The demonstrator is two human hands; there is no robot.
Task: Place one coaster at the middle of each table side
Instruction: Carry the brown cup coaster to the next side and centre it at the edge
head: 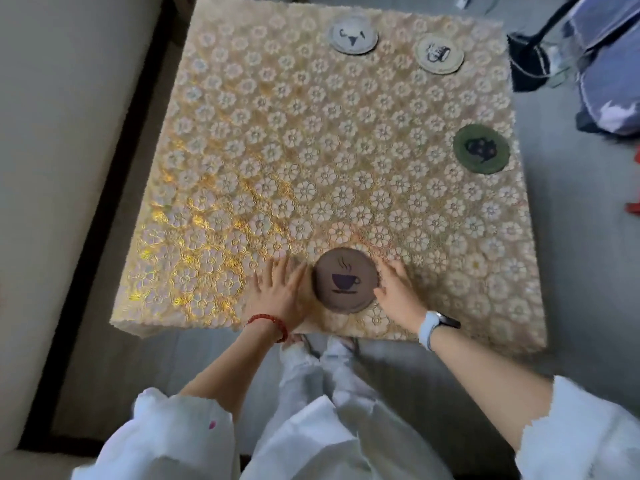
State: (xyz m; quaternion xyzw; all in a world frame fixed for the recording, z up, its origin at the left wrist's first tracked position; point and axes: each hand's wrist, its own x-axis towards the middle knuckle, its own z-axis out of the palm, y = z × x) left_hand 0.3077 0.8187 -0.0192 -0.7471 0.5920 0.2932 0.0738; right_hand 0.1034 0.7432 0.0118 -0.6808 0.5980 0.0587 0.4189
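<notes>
On square desk [346, 150], under gold floral lace cloth, textured and likely grippy: four round flat coasters. Green coaster [481, 148] near right edge, about mid-side. Brown coaster [345, 284] with cup print at near edge, roughly centred. Grey coaster [353, 35] and cream coaster [440, 54] at far edge. Left hand [278, 292] and right hand [396, 289] flank brown coaster, fingers spread flat, grip released, touching rim. Coaster likely light, thin, fabric-like; pinch at rim or slide.

Both bare forearms reach forward from white sleeves. The left hand [277, 292] lies flat, fingers spread. The right hand [398, 289] rests palm-down, fingers loosely extended.
</notes>
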